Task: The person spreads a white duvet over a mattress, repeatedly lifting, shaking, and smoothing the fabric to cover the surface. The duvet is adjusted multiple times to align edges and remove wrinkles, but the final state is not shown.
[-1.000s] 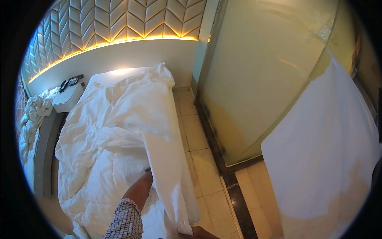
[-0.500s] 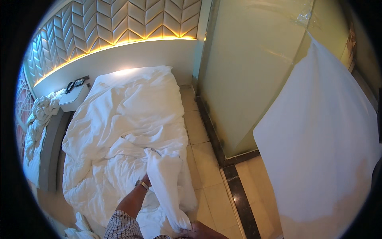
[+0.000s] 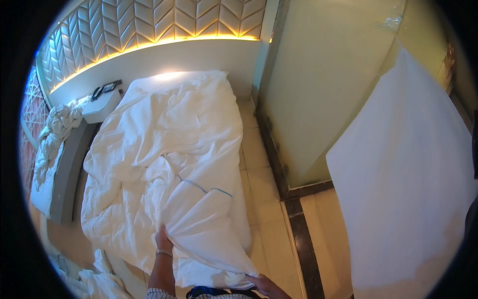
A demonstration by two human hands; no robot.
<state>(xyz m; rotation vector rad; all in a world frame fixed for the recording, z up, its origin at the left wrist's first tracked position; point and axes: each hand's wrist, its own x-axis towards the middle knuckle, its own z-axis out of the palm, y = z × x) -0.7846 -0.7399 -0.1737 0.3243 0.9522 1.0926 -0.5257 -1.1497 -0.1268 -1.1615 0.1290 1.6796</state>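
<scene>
A rumpled white duvet [image 3: 144, 139] covers most of the bed. At its near end lies a smoother piece of white bed linen [image 3: 209, 226] with a thin blue line along its far edge, stretched in folds between my hands. My left hand [image 3: 164, 239] is closed on its left side, with a watch or bracelet on the wrist. Low at the near right corner of the bed, my right hand [image 3: 266, 286] grips the linen's other corner, its fingers partly hidden by the cloth.
Left of the bed stand a white nightstand [image 3: 102, 107] with a phone [image 3: 102, 90] and a second bed [image 3: 69, 169] with bunched bedding. A frosted glass wall [image 3: 318, 99] and a hanging white sheet [image 3: 403, 189] are on the right. More white linen [image 3: 99, 281] lies at the lower left.
My left hand has moved left and nearer to me. The bunched linen has spread out flat between my hands, and its blue line has come into view. My right hand has shifted right.
</scene>
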